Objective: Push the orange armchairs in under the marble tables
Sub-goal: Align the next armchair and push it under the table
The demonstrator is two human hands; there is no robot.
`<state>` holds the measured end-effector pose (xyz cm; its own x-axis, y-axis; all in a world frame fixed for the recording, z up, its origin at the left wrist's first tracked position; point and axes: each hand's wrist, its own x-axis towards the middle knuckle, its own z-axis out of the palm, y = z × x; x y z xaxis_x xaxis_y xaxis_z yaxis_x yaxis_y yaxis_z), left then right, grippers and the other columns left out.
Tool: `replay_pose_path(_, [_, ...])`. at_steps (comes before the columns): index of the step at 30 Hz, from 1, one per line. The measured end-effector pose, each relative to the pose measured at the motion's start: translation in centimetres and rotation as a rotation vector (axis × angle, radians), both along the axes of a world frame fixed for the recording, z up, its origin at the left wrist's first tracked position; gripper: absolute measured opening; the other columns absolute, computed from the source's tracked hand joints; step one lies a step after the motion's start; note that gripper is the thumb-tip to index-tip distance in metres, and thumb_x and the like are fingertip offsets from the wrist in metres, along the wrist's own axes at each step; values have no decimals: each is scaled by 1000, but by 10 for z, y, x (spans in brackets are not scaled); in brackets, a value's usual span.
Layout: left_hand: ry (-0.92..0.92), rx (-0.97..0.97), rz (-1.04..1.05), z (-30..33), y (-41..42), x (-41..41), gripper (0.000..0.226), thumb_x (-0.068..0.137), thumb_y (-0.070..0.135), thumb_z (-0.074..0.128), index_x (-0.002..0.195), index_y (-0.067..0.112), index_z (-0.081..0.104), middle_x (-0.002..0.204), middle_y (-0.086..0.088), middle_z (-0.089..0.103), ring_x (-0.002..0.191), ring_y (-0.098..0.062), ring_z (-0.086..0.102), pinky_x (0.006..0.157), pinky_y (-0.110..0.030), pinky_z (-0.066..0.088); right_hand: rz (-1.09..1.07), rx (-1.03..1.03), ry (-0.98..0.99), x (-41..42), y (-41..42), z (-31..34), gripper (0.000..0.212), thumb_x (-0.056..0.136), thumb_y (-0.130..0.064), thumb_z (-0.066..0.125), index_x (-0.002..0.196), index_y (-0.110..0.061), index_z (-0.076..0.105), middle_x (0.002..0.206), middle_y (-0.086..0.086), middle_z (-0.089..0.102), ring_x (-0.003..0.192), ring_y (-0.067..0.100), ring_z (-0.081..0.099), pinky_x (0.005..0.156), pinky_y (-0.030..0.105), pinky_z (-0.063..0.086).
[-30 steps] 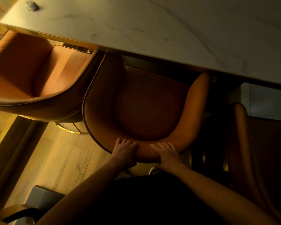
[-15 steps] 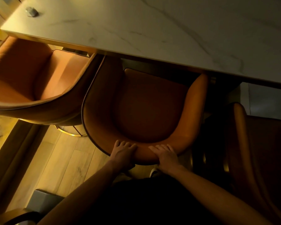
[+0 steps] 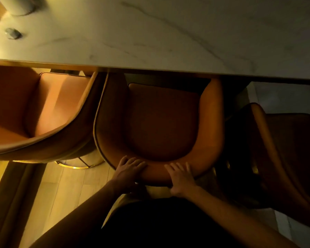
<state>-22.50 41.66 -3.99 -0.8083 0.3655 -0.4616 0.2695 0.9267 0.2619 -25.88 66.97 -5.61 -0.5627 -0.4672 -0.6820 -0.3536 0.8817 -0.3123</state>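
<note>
An orange armchair (image 3: 161,122) stands right in front of me, with the front of its seat under the edge of the white marble table (image 3: 168,36). My left hand (image 3: 128,170) rests on the top of the curved backrest, fingers spread over the rim. My right hand (image 3: 181,178) lies flat on the same rim a little to the right, fingers apart. Both hands press on the backrest; neither wraps fully around it.
A second orange armchair (image 3: 34,111) stands close on the left, angled, its gold ring base (image 3: 79,163) on the wooden floor. A third dark armchair (image 3: 284,149) is at the right. A small grey object (image 3: 13,33) and a pale cylinder (image 3: 20,5) sit on the table's far left.
The view has shifted so the table edge looks more level and nearer. The armchair sits slightly further under the table. Both hands stay on the backrest.
</note>
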Motion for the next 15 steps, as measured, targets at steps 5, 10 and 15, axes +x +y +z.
replay_pose_path(5, [-22, -2, -79, -2, -12, -7, 87, 79, 52, 65, 152, 31, 22, 157, 5, 30, 145, -21, 22, 116, -53, 7, -88, 82, 93, 18, -37, 5, 98, 83, -47, 67, 155, -26, 5, 162, 6, 15, 149, 35, 9, 117, 62, -1])
replay_pose_path(10, [-57, 15, -107, -2, -11, -9, 91, 78, 56, 66, 151, 26, 21, 157, -1, 28, 144, -27, 21, 114, -62, 5, -141, 200, 125, 24, -47, 5, 105, 79, -52, 71, 155, -29, 3, 164, 5, 12, 150, 38, 5, 114, 65, -2])
replay_pose_path(15, [-82, 37, -85, -1, -1, -10, 93, 73, 57, 68, 148, 25, 24, 153, 1, 31, 141, -29, 24, 107, -76, 2, -168, 188, 180, 28, -47, 3, 97, 79, -46, 71, 153, -29, 11, 159, 5, 23, 148, 35, 14, 116, 62, 4])
